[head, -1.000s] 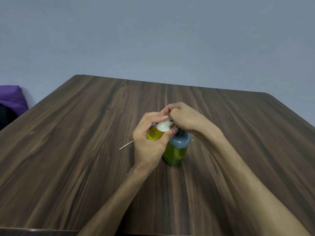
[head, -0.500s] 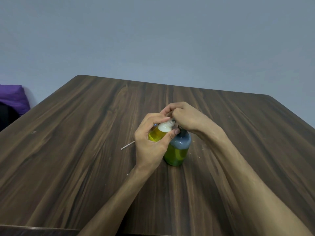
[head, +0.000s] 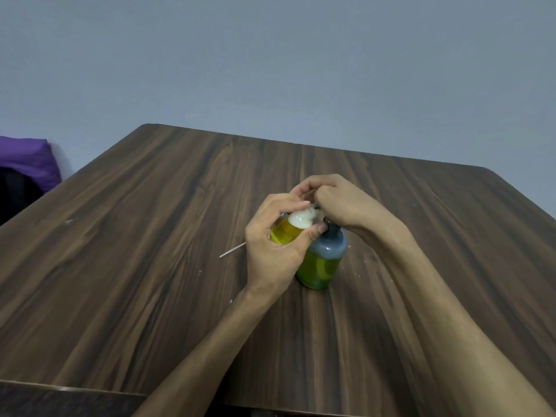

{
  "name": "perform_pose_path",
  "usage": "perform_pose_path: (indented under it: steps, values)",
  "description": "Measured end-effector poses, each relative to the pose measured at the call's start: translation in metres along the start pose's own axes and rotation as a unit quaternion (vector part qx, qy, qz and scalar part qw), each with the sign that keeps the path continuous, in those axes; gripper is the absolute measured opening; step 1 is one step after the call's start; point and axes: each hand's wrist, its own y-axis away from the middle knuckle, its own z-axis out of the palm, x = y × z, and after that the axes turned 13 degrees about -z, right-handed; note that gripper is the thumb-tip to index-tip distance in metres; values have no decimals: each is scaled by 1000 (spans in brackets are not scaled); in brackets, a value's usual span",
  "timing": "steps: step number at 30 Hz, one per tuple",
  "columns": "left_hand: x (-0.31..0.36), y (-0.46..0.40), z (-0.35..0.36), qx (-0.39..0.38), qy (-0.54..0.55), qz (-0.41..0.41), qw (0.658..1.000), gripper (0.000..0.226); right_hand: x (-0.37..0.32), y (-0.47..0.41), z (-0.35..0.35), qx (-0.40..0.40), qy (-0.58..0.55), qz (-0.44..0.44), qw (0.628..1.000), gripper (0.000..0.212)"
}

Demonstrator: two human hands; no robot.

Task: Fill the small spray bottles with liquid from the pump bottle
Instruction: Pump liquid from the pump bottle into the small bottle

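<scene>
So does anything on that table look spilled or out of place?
Pale specks lie scattered on the table around the pump bottle, perhaps drips or crumbs. A thin white stick lies loose beside the left hand. No puddle shows.

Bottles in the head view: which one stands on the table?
The larger pump bottle, green below a grey top, stands on the table. The small yellow spray bottle is held tilted in the left hand.

Both forearms extend forward and converge at the centre. The left grip (head: 278,248) has fingers and thumb curled in a wrapped hold, palm facing right. The right grip (head: 340,203), wrist bent, has fingers curled downward, touching the left fingertips (head: 301,203).
</scene>
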Motion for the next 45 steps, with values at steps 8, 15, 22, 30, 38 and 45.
perform_pose_path:
  steps: [8,15,22,30,38,45]
  values:
    - [-1,-1,0,1,-3,3,1000,35,0,3,2,3,0,8,1000,40]
    - [-2,0,1,3,0,2,1000,33,0,1,-1,-5,-2,4,1000,41]
    - [-3,0,0,1,8,-1,1000,35,0,3,2,4,-4,-3,1000,41]
    - [-4,-1,1,-4,9,-5,1000,35,2,1,0,-6,-4,5,1000,41]
    - [-4,-3,2,2,9,-4,1000,35,0,1,-1,-10,1,-1,1000,41]
    - [-4,-2,2,8,7,-3,1000,34,-1,2,-1,-5,15,1,1000,43]
